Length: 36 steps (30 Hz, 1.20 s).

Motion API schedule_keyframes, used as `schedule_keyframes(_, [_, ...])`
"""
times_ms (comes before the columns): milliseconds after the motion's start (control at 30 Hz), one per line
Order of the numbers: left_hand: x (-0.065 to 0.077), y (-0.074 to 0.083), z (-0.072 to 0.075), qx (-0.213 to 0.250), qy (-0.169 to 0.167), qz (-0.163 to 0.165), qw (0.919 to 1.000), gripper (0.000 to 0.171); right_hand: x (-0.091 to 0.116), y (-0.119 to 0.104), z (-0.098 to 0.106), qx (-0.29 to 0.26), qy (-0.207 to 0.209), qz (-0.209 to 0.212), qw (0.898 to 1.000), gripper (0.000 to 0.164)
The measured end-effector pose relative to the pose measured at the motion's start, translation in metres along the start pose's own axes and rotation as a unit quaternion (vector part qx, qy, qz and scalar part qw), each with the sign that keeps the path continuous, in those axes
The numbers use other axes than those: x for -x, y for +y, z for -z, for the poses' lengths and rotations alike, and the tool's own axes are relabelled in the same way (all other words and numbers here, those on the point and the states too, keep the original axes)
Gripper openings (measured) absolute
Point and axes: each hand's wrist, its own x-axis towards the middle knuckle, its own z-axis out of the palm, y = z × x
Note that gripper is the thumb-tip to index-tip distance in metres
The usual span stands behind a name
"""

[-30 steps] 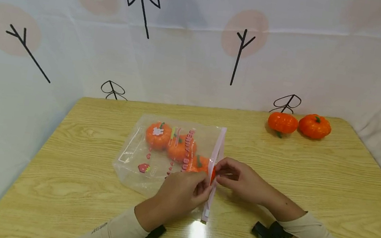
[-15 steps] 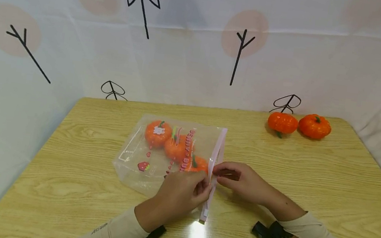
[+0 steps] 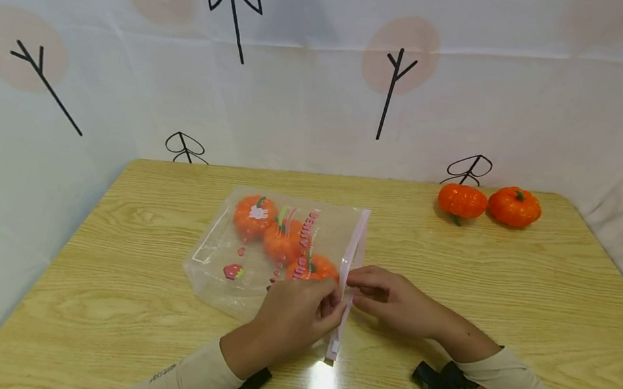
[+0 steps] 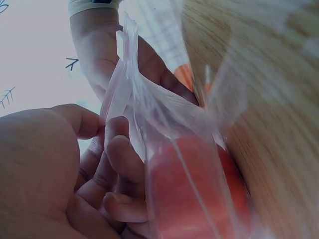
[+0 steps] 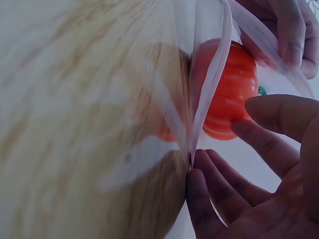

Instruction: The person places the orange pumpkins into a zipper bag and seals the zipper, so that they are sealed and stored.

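A clear printed zip bag (image 3: 215, 241) lies on the table with its pink-edged mouth facing right. Inside are three toy pumpkins (image 3: 253, 216), the one nearest the mouth (image 3: 318, 267) partly behind the left hand. My left hand (image 3: 296, 319) pinches the pink strip (image 4: 110, 94) between thumb and fingers, as the left wrist view shows. My right hand (image 3: 398, 303) has its fingers at the mouth, thumb and fingers spread. In the right wrist view a fingertip seems to touch the nearest pumpkin (image 5: 232, 89), while other fingers meet the lower lip of the bag.
Two more toy pumpkins (image 3: 462, 201) (image 3: 515, 206) sit side by side at the table's back right. A white patterned cloth (image 3: 301, 100) hangs behind the wooden table (image 3: 117, 260). A small zip slider (image 3: 335, 347) is at the strip's near end.
The pumpkins in the bag have shifted left, deeper inside, the nearest one moving away from the mouth. My right fingers have shifted slightly left; my left hand stays put.
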Motion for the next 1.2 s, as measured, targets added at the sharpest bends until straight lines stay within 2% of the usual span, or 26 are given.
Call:
schedule_keyframes(233, [0.0013, -0.0017, -0.0010, 0.001, 0.016, -0.006, 0.9999, 0.015, -0.0021, -0.0007, -0.0026, -0.001, -0.020, 0.018, 1.000, 0.039])
schedule_keyframes(400, [0.0019, -0.0021, -0.0020, 0.008, 0.020, -0.017, 0.9996, 0.015, -0.0024, -0.0030, -0.0062, -0.022, -0.022, -0.012, 0.999, 0.046])
schedule_keyframes(633, [0.0030, -0.0035, -0.0036, 0.029, 0.012, -0.037, 0.9988, 0.015, -0.0031, -0.0061, -0.0085, -0.023, -0.006, -0.036, 0.999, 0.047])
schedule_keyframes(767, [0.0024, -0.0026, -0.0026, 0.035, 0.010, -0.056, 0.9978, 0.014, -0.0032, -0.0073, -0.0076, -0.018, -0.002, -0.029, 0.999, 0.054])
schedule_keyframes(967, [0.0017, -0.0005, -0.0017, 0.037, -0.011, -0.076, 0.9964, 0.012, -0.0012, -0.0061, -0.0075, -0.001, 0.001, 0.003, 1.000, 0.065])
schedule_keyframes(1200, [0.0018, 0.0015, 0.0000, 0.029, -0.023, -0.088, 0.9955, 0.013, -0.0019, -0.0087, -0.0082, -0.002, -0.006, -0.007, 1.000, 0.069])
